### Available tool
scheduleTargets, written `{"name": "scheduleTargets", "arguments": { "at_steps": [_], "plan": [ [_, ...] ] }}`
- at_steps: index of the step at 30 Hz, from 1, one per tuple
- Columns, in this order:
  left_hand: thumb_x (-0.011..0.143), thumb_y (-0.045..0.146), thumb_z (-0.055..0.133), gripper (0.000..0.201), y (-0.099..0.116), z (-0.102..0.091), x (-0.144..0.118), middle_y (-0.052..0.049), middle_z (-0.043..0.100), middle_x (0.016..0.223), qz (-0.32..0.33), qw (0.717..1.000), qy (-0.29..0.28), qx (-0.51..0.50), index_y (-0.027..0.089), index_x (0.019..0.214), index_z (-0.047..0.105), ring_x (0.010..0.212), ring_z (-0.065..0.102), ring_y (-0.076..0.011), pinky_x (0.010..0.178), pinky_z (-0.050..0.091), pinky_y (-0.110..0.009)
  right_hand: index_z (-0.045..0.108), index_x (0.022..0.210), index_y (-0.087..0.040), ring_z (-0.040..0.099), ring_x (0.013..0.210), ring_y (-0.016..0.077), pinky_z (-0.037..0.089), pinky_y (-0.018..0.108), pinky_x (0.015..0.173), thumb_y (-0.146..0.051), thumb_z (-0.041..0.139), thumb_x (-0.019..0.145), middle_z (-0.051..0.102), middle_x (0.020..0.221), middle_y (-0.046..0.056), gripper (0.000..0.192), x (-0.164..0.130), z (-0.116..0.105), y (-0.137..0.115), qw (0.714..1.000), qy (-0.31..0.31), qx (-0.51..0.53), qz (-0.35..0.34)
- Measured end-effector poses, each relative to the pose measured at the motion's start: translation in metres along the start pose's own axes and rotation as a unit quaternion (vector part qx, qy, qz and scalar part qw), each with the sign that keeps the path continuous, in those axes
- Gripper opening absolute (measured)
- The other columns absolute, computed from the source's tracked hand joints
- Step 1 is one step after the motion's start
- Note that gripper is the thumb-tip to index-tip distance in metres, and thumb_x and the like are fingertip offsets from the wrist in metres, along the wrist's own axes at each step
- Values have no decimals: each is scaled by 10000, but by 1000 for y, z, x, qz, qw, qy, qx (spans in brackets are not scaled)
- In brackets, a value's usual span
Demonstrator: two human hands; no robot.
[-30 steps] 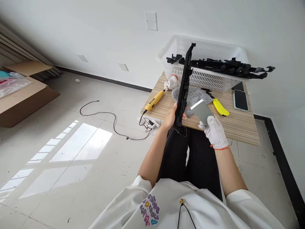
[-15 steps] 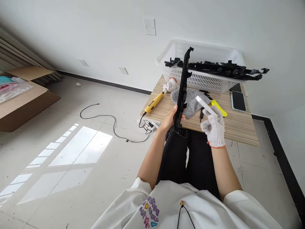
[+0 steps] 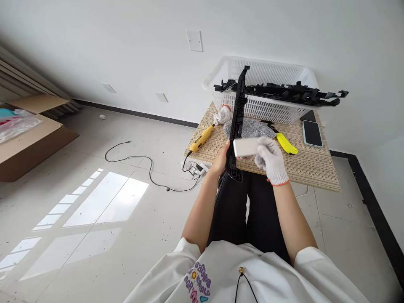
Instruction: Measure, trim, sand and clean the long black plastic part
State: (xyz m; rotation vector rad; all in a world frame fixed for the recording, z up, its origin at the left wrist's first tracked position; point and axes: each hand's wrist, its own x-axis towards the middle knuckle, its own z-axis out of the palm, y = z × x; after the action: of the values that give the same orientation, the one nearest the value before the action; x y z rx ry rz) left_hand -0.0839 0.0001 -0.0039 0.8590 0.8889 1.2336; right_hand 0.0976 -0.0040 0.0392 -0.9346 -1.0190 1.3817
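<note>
My bare left hand [image 3: 222, 159] grips a long black plastic trim piece [image 3: 239, 113] near its lower end, holding it upright over the table's front edge. In my right hand [image 3: 270, 160], which wears a white knit glove with an orange cuff, is a flat white rectangular block [image 3: 246, 147]. The block's left end is right beside the trim piece; whether they touch I cannot tell. Behind them on the table lie a grey cloth [image 3: 257, 128], a yellow-handled knife [image 3: 286, 144] and a yellow corded tool [image 3: 202, 139].
A white plastic basket [image 3: 268, 110] stands against the wall with several black trim pieces [image 3: 284, 93] across it. A phone [image 3: 312, 134] and a crumpled glove [image 3: 222, 114] lie on the wooden table [image 3: 309, 168]. A black cable [image 3: 151, 168] trails over the floor. An open cardboard box [image 3: 34, 145] sits at left.
My right hand has moved left and turned the white block, bringing its flat face into view beside the trim piece. The trim piece has shifted slightly left in view.
</note>
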Motion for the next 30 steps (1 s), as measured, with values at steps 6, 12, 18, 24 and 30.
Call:
{"name": "scheduleTargets", "arguments": {
  "at_steps": [6, 12, 18, 24, 30],
  "plan": [
    [965, 595, 437, 526, 3, 1, 0, -52, 705, 726, -3, 1000, -7, -10, 151, 911, 713, 623, 638, -145, 649, 521, -262, 631, 1012, -226, 558, 442, 87, 394, 184, 357, -383, 772, 766, 617, 637, -54, 324, 24, 14, -13, 994, -58, -88, -10],
    [999, 583, 366, 566, 5, 1, -1, -70, 726, 808, -3, 1000, -15, 4, 135, 1048, 709, 634, 630, -128, 645, 510, -230, 616, 1086, -227, 577, 469, 86, 391, 183, 368, -405, 743, 808, 655, 734, -20, 354, 32, 10, -12, 998, 18, -63, -25],
    [973, 616, 417, 558, 3, -1, 0, -80, 736, 898, 8, 1000, -24, 4, 151, 1112, 691, 661, 632, -132, 646, 519, -236, 597, 1196, -275, 609, 520, 107, 430, 188, 405, -426, 748, 791, 669, 742, -21, 459, 18, -16, -12, 998, 43, -43, -27],
    [960, 645, 423, 595, 5, 0, -1, -57, 700, 779, 2, 1000, -25, 0, 136, 1074, 709, 620, 600, -118, 659, 511, -231, 583, 1254, -310, 624, 585, 82, 411, 191, 394, -390, 679, 847, 607, 1300, 65, 425, 8, -74, -10, 951, 277, -54, -128],
    [945, 618, 485, 517, 7, -2, -1, -68, 729, 927, -8, 999, -46, -24, 180, 1107, 707, 654, 602, -113, 644, 507, -222, 556, 1328, -326, 591, 517, 96, 381, 230, 358, -358, 683, 848, 637, 1130, 50, 498, 4, -120, -1, 938, 290, -175, -70]
  ]
}}
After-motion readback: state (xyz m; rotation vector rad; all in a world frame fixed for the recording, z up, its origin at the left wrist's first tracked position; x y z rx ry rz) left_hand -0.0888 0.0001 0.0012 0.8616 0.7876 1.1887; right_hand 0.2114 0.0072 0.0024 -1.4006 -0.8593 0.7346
